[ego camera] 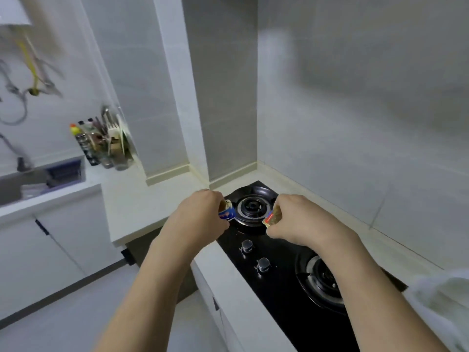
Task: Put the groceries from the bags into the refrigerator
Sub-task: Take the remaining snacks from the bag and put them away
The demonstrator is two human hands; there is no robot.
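A small kitchen corner lined with pale grey wall tiles (pixel 355 97) frames the scene, with a white counter (pixel 142 199) running along the far wall and turning toward the near right. Set into the counter is a black glass gas hob (pixel 276 283) with a far burner (pixel 252 207), a near burner (pixel 324 278) and two round control knobs (pixel 247 246) between them on the left edge. Both bare forearms reach out over the hob. The left hand (pixel 200 217) has its fingers curled round a small blue packet (pixel 227 214), of which only one end shows past the knuckles, held above the left edge of the far burner. The right hand (pixel 297 219) is curled round a small packet with a red and gold wrapper (pixel 272 217), held just right of that same burner; the two packets are apart, with the burner showing between them. What the packets contain is too small to tell. At the far left, a sink (pixel 15 186) sits in the counter with a blurred tap above it, and a rack of bottles and utensils (pixel 101 143) stands against the wall near the corner. White cabinet doors (pixel 50 250) lie below the counter. A white cloth-like shape (pixel 441 308), blurred, fills the near right edge.
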